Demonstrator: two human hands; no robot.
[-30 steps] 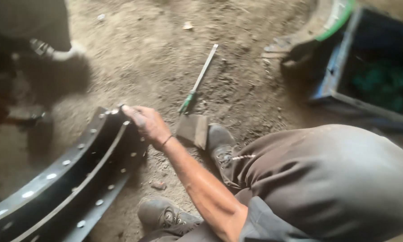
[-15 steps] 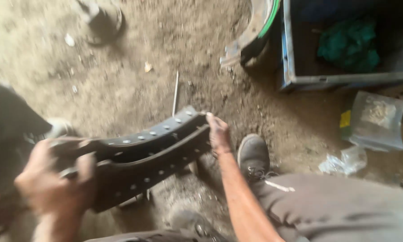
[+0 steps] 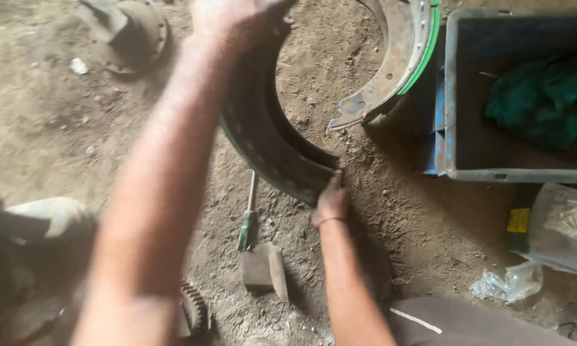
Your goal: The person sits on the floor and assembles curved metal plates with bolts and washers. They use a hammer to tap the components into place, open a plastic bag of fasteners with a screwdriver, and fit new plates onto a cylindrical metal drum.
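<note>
Down on the bare dirt floor (image 3: 77, 128), dusty and strewn with small stones, the person works close to the ground; no wall of the room shows. At the upper right stands a blue-grey plastic crate (image 3: 458, 96) with a crumpled green cloth (image 3: 538, 102) lying inside it. Just below the crate a clear plastic bag (image 3: 567, 227) holds small pale pieces, too small to tell apart, and a crumpled bit of clear wrapping (image 3: 503, 285) lies near it. A rusty curved brake shoe with a green edge (image 3: 397, 64) rests on the floor beside the crate's left wall. A round metal hub (image 3: 131, 29) lies at the upper left. A green-handled screwdriver (image 3: 247, 221) and a flat metal block (image 3: 263, 266) lie on the dirt between the two arms, and a toothed gear (image 3: 195, 307) shows at the bottom.

The dark curved brake shoe (image 3: 263, 141), with a row of rivet holes along its outer face, arcs from the top of the view down to the middle. The left hand (image 3: 234, 16) clasps its upper end, and the right hand (image 3: 332, 200) grips its lower end, fingers closed on the edge.
</note>
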